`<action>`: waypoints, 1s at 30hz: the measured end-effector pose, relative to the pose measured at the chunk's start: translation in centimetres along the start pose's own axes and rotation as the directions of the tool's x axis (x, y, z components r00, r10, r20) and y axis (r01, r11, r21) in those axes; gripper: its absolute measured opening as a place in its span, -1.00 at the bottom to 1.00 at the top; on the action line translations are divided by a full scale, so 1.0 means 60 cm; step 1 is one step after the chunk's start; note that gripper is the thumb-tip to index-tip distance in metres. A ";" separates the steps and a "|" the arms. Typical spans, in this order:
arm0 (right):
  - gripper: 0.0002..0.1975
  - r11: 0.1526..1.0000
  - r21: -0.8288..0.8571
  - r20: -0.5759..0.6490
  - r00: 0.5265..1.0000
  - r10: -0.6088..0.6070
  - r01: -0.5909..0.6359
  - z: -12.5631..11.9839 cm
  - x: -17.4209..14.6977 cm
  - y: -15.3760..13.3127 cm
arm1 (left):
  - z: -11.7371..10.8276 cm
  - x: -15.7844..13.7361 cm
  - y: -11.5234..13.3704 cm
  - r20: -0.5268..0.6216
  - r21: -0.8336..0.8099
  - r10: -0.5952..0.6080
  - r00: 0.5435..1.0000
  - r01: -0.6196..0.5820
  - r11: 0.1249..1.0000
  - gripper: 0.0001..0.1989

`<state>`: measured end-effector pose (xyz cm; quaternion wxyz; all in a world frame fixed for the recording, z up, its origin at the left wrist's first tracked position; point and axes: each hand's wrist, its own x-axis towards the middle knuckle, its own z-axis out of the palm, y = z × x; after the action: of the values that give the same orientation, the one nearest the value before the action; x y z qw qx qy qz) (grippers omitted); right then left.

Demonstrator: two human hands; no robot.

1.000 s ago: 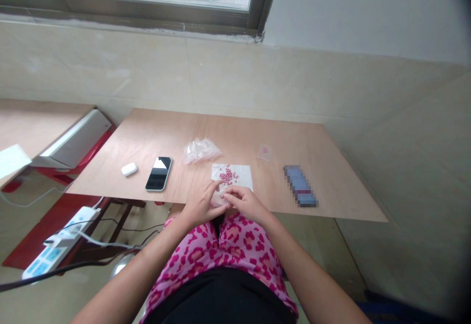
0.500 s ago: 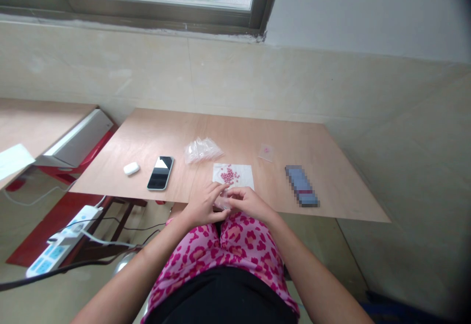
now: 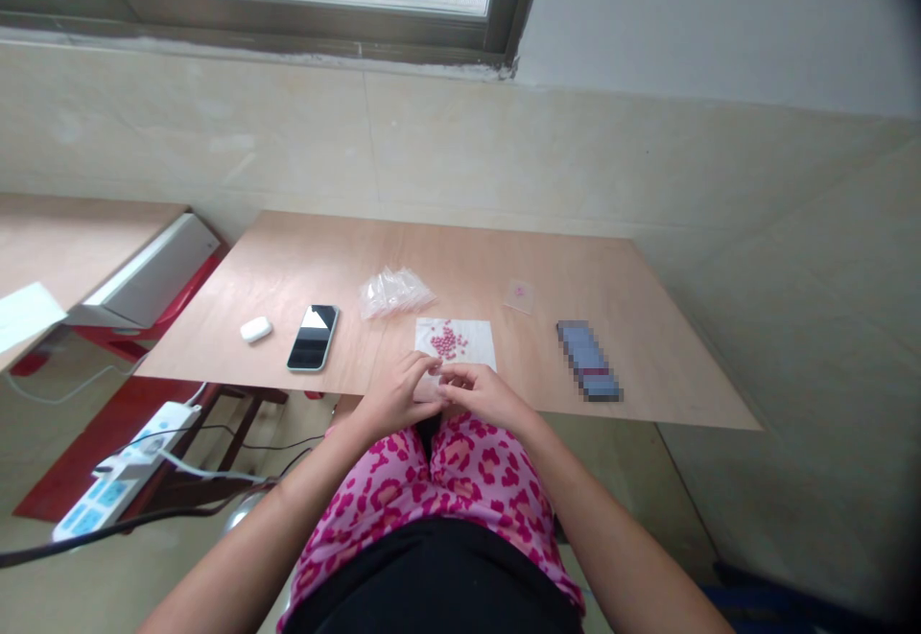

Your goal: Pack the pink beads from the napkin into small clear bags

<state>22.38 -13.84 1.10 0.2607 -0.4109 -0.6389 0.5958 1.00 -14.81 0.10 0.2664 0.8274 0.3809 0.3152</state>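
Observation:
Close together at the table's front edge, my two hands hold a small clear plastic bag (image 3: 427,388). My left hand (image 3: 395,394) grips its left side, with fingers and thumb curved around it. The fingertips of my right hand (image 3: 484,392) pinch its right side. Just beyond them lies a white sheet (image 3: 478,331) with a heap of small pink-red beads (image 3: 446,340) on it. Whether the held bag contains anything is hidden by my fingers.
A pile of clear plastic bags (image 3: 394,293) lies behind the sheet. Further right is a small bag (image 3: 519,295) with something pink inside. On the table (image 3: 446,250) are also a phone (image 3: 314,338), a white case (image 3: 256,330) and a blurred-out device (image 3: 590,362). A power strip (image 3: 122,471) hangs at left.
My fingers have shifted slightly around the small bag, and the left fingertips have drawn back a little. The beads and the other things on the table stay put.

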 end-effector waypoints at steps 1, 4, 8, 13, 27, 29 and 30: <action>-0.81 1.000 0.013 0.004 1.000 -0.009 0.009 0.001 0.001 0.001 | 0.001 0.000 0.000 -0.003 -0.001 0.006 1.000 -0.006 1.000 -0.54; -0.79 1.000 0.024 0.006 1.000 -0.016 0.016 0.004 0.003 0.005 | 0.005 -0.001 0.000 -0.005 -0.006 0.024 1.000 -0.024 1.000 -0.56; -0.84 1.000 -0.008 -0.015 1.000 0.006 -0.006 0.006 0.001 0.007 | 0.009 -0.005 -0.004 -0.005 -0.006 0.002 1.000 -0.002 1.000 -0.48; -0.78 0.999 0.029 0.005 1.000 0.025 -0.025 0.006 0.000 0.007 | 0.010 -0.006 -0.010 0.022 0.018 -0.039 0.999 0.039 0.999 -0.45; -0.81 1.000 -0.020 0.019 1.000 0.021 -0.020 0.001 0.000 0.014 | 0.003 -0.006 -0.024 0.075 -0.001 -0.200 0.977 0.200 0.980 -0.41; -0.82 0.999 -0.032 0.005 1.000 -0.006 0.006 0.000 0.001 0.014 | 0.003 -0.004 -0.024 0.077 -0.011 -0.218 0.973 0.220 0.975 -0.40; -0.82 0.999 -0.047 -0.007 1.000 -0.017 0.017 -0.001 0.002 0.013 | 0.002 -0.003 -0.024 0.081 -0.017 -0.227 0.971 0.229 0.973 -0.39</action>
<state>22.51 -13.73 0.34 0.2586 -0.4139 -0.6550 0.5770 0.33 -14.16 -1.05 0.3263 0.7864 0.4584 0.2549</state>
